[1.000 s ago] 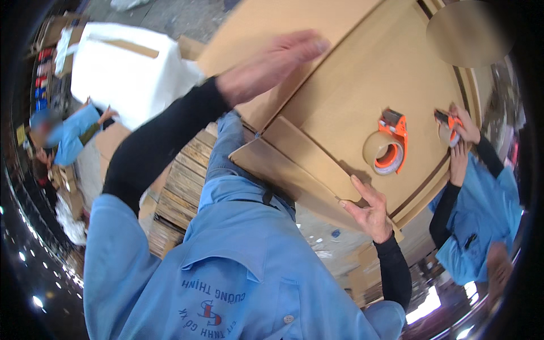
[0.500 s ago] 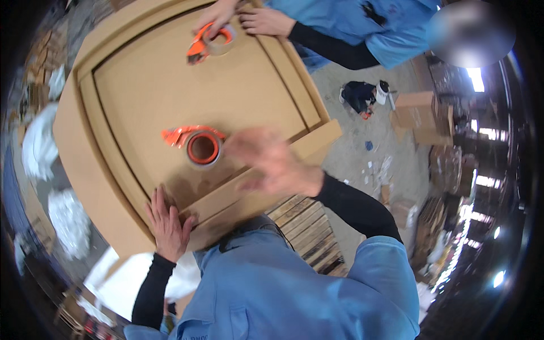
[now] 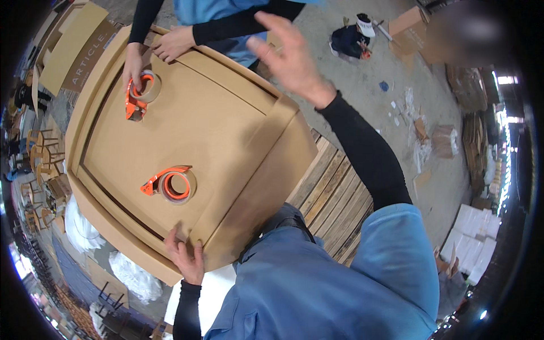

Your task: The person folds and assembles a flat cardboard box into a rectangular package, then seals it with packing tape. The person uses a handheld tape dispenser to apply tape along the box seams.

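Grey littered floor (image 3: 354, 82), wooden chairs (image 3: 38, 153) at left, bright lights (image 3: 509, 81) at right

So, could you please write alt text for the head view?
A person's left hand touches a large cardboard box, right hand raised open; one orange tape dispenser rests on the box, another is in a co-worker's hand.

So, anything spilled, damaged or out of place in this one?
Yes, slightly: on the floor right of the carton, pale scraps and a small blue piece lie scattered like litter. The carton itself shows no clear damage.
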The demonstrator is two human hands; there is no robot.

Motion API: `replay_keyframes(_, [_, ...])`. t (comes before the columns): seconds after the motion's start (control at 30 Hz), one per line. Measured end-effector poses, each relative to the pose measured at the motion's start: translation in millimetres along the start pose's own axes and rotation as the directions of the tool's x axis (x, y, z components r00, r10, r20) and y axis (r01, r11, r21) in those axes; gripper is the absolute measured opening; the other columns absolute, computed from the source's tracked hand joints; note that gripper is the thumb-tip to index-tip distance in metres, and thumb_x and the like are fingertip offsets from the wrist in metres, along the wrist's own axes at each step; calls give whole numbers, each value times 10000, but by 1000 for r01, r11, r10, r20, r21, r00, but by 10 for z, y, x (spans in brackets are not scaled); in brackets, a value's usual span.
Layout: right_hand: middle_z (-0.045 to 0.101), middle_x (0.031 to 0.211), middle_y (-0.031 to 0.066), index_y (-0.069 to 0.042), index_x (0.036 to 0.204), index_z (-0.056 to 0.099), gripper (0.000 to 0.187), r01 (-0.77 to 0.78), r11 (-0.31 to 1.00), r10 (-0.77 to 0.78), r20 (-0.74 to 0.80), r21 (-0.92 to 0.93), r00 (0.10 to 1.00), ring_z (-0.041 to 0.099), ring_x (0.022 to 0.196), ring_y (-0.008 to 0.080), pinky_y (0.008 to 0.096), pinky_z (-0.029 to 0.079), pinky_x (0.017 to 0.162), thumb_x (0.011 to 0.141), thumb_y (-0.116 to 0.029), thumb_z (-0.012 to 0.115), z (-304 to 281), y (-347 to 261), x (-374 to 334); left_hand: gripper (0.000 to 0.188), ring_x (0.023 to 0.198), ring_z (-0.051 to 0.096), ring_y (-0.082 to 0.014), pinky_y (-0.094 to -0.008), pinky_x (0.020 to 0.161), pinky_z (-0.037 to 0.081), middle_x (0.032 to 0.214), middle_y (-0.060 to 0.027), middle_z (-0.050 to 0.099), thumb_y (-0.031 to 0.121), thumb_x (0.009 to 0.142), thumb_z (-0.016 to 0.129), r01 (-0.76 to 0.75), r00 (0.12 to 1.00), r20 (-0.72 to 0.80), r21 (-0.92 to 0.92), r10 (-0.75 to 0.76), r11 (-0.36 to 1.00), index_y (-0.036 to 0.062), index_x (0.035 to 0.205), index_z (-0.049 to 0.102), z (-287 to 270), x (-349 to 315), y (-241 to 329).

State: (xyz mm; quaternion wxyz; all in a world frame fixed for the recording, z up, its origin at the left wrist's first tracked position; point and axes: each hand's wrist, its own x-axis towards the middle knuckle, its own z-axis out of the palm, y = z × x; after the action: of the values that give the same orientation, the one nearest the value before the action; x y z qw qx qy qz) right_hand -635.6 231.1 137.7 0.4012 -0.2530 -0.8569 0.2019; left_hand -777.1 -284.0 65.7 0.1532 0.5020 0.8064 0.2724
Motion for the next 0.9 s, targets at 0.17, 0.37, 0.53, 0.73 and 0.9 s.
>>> replay_keyframes(0.17, [709, 1285, 156, 34, 1365, 637, 504, -566, 795, 559, 102, 216, 823, 639, 1212, 246, 377, 462, 1080, 1053, -362, 634, 123, 519, -932, 384, 1298, 564, -467, -573, 1098, 440, 1439, -261, 559, 80, 877, 790, -332, 943, -59, -167, 327, 928, 33, 1191, 574, 234, 1266, 1216])
replay_keyframes(0.37, [697, 1341, 99, 47, 1354, 664, 399, -704, 354, 678, 349, 615, 646, 630, 1220, 166, 307, 465, 1077, 1079, -233, 590, -20, 511, -1528, 486, 1020, 698, -323, -353, 902, 553, 1119, -255, 688, 201, 831, 834, 124, 851, 494, 138, -177, 983, -27, 1181, 586, 905, 2537, 1906])
replay_keyframes(0.53, [728, 1245, 62, 4, 1334, 696, 360, -608, 409, 569, 331, 680, 753, 650, 1112, 119, 271, 509, 973, 1021, -173, 690, -218, 556, -1846, 472, 869, 712, -288, -383, 821, 574, 950, -203, 714, 203, 793, 849, 91, 854, 515, -278, 68, 956, -41, 1099, 583, 995, 2636, 1448])
replay_keyframes(0.73, [716, 1161, 85, -2, 1354, 660, 515, -753, 447, 675, 370, 484, 638, 679, 1034, 159, 311, 541, 910, 946, -296, 772, -294, 294, -1718, 423, 863, 664, -193, -333, 817, 552, 915, -172, 697, 170, 784, 840, 136, 835, 547, -304, 55, 943, -38, 1023, 560, 1016, 2674, 1364])
replay_keyframes(0.9, [668, 1192, 121, 10, 1282, 671, 486, -742, 566, 699, 269, 359, 663, 676, 999, 201, 321, 543, 848, 886, -250, 776, -121, 324, -1700, 424, 807, 636, -189, -330, 760, 532, 866, -186, 666, 165, 769, 828, 161, 877, 479, -346, 26, 924, -45, 992, 534, 1038, 2670, 1141])
